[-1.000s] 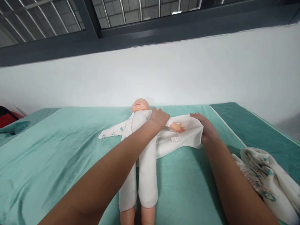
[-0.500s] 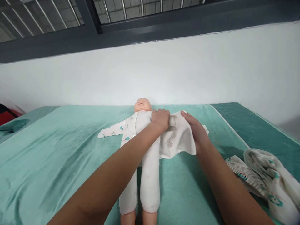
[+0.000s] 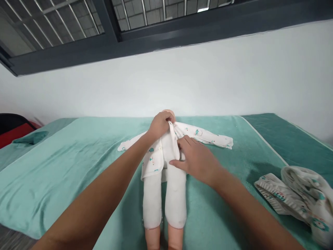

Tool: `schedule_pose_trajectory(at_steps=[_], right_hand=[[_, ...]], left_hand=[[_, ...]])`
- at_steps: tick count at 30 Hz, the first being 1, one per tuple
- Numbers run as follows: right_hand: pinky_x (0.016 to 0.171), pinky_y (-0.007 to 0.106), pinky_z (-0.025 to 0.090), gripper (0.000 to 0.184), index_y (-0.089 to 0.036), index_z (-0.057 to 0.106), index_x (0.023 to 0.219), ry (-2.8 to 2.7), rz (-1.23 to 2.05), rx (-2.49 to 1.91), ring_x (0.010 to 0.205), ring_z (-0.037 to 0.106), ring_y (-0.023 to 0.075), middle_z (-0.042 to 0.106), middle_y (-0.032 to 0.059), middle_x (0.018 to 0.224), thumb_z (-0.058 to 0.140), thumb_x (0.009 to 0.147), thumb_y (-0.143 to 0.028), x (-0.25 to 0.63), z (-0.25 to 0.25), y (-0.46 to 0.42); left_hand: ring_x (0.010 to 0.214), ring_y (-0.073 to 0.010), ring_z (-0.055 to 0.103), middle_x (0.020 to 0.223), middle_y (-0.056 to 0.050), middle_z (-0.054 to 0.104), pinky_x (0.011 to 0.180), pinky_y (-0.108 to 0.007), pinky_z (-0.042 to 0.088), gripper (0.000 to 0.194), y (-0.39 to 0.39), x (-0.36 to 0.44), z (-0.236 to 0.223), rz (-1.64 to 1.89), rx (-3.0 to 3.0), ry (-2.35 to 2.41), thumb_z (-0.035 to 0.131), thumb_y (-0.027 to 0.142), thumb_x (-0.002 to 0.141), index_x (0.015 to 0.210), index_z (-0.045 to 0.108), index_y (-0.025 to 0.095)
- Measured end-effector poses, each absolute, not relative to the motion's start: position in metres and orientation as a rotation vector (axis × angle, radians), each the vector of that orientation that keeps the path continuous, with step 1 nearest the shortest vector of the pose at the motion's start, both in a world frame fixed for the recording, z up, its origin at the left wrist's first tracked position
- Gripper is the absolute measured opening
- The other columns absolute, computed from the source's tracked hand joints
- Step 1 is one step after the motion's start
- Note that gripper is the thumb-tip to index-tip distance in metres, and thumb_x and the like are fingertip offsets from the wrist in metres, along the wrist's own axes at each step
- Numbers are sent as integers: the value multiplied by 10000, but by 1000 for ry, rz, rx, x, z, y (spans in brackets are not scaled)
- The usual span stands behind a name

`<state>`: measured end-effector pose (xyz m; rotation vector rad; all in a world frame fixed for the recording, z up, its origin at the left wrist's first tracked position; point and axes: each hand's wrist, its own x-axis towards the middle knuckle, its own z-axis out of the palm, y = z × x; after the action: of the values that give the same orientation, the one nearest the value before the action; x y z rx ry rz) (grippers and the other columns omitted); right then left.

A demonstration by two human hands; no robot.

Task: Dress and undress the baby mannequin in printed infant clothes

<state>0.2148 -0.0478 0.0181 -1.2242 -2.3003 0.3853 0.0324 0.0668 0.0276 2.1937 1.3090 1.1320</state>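
A baby doll (image 3: 175,198) with white padded legs lies on its back, feet towards me. On it is a white long-sleeved baby shirt (image 3: 153,161) with small green prints, its front parted and both sleeves spread sideways. At the neck, my left hand (image 3: 160,124) pinches the shirt's collar edge and hides most of the doll's head. My right hand (image 3: 195,156) rests against the shirt's right front panel at the chest. Its fingers touch the cloth, and the thumb is stretched apart over the doll's body.
Folded white printed baby clothes (image 3: 299,198) lie at the right on the green bed cover (image 3: 78,156). A white wall (image 3: 182,83) rises behind the bed, below a dark window frame (image 3: 182,31) with bars. A red and black object (image 3: 18,130) sits at the far left.
My left hand has moved up from the chest to the collar. My right hand has come left onto the chest; the right panel, earlier held outward, now lies over the body and the right sleeve shows.
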Motion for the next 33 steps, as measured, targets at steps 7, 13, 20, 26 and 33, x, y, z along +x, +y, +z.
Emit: schedule_pose_trajectory(at_steps=[7, 13, 20, 26, 33], right_hand=[[689, 308, 404, 134, -210, 530, 911, -2511, 312, -964, 812, 586, 178, 634, 34, 933, 439, 1003, -175, 201, 29, -68], [748, 336, 424, 147, -206, 564, 947, -2582, 276, -931, 881, 603, 209, 662, 50, 1013, 572, 1003, -341, 206, 37, -73], [669, 364, 428, 177, -171, 621, 946, -2735, 173, -1512, 917, 665, 329, 684, 140, 1051, 744, 822, -198, 229, 33, -72], [630, 335, 365, 148, -154, 619, 976, -2621, 273, -1676, 799, 702, 315, 718, 160, 933, 518, 903, -73, 212, 22, -72], [636, 297, 306, 129, -196, 562, 1059, -2232, 368, -1742, 935, 672, 254, 723, 90, 1117, 507, 943, -182, 225, -35, -80]], left_hand=[[928, -186, 593, 949, -16, 643, 818, -313, 456, 124, 56, 29, 12, 1223, 2005, 1407, 531, 83, 713, 733, 560, 202], [809, -175, 546, 822, -15, 606, 767, -307, 425, 150, 55, 29, 7, 1286, 1882, 1589, 510, 64, 760, 707, 528, 203], [927, -167, 623, 959, -22, 677, 881, -318, 473, 51, 44, 27, 7, 1364, 1479, 1416, 572, 213, 867, 912, 596, 203], [1362, -249, 513, 1448, -69, 584, 1148, -406, 385, 393, -2, 22, -3, 1300, 1569, 1396, 611, 350, 915, 1297, 583, 259], [1359, -240, 523, 1444, -82, 583, 1165, -438, 389, 314, -94, -18, -68, 1496, 1531, 1455, 480, 329, 969, 1243, 610, 246]])
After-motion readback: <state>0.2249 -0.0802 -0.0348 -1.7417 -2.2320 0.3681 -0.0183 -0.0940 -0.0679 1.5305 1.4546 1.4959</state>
